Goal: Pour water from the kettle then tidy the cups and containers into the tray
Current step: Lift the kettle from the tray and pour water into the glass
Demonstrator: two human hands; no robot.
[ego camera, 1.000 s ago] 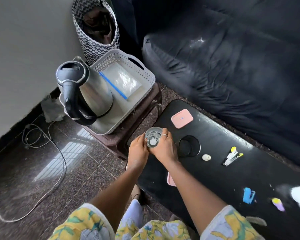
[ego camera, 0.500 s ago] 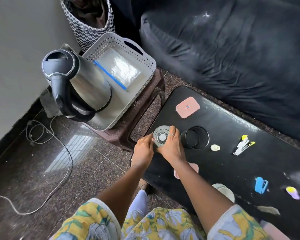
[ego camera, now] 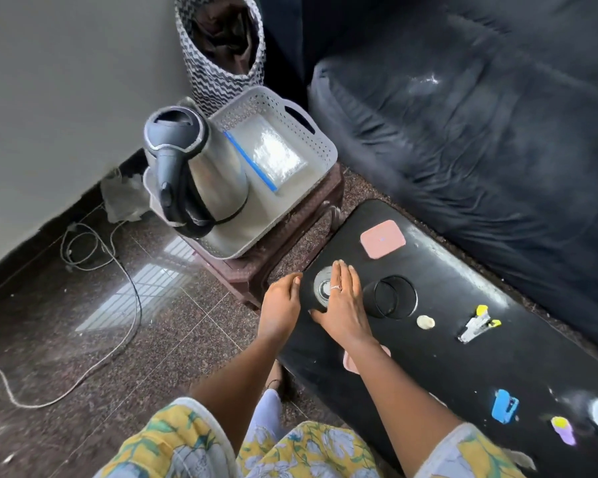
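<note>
A small clear glass (ego camera: 322, 288) stands on the left end of the black table (ego camera: 463, 374). My right hand (ego camera: 342, 305) lies over its right side with the fingers stretched straight and the thumb at the near side. My left hand (ego camera: 282, 298) is just left of the glass, a narrow gap apart, holding nothing. A second, darker glass (ego camera: 390, 297) stands right of my right hand. The steel kettle (ego camera: 201, 174) with a black handle stands in the near end of the white perforated tray (ego camera: 327, 146). A clear zip bag (ego camera: 271, 155) lies in the tray. A pink lid (ego camera: 382, 239) lies behind the glasses.
The tray rests on a brown stool (ego camera: 290, 236) left of the table. A pink container (ego camera: 348, 360) peeks from under my right wrist. A white cap (ego camera: 425, 321), stapler (ego camera: 477, 326) and blue clip (ego camera: 504, 406) lie further right. A dark sofa (ego camera: 480, 132) runs behind; a cable (ego camera: 118, 305) crosses the floor.
Both hands were wrapped around the clear glass; now the right hand's fingers have straightened and the left hand has drawn slightly away from it. The view has shifted a little.
</note>
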